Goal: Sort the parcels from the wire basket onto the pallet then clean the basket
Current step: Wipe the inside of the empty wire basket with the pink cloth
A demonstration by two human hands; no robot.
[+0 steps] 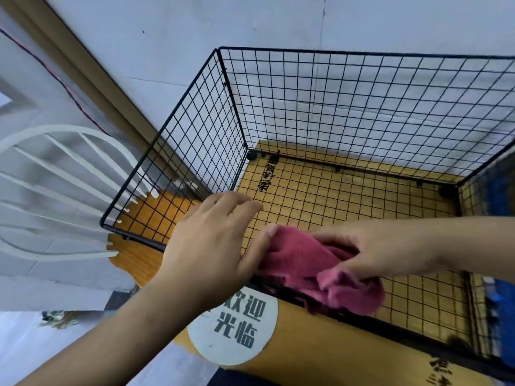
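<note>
Yellow mat [320, 358], nearest item, printed with dark characters and bearing a white round label [237, 330]; lies below the grip, on the person's side of it. Wire basket [195, 129], black grid, open-topped, standing on the mat; its near rim passes directly under the grip, and no parcel shows inside. Cloth [301, 263], red, bunched, draped across that near rim, long axis running roughly along the rim. Right hand [373, 252], entering from the right, fingers curled into the folds and clamped on the cloth's right half. Left hand [211, 240], just left of the grip, palm down over the near-left corner of the basket, fingers loosely extended and holding nothing, thumb touching the cloth's left edge; whether it bears on the wire cannot be told. Judged step: cleaning the basket, with the sorting apparently done. Governing relation: the basket floor lies beyond the grip, away from the person, the side wall to the grip's left, the back wall farthest. The right hand already holds the cloth and is the better placed to sweep outward, with the left hand placed to steady the frame. White chair [55, 162], well left of the grip. Blue object [501, 196], beyond the basket's right wall, unidentified. Pale wall [167, 37], farthest, behind the basket.
</note>
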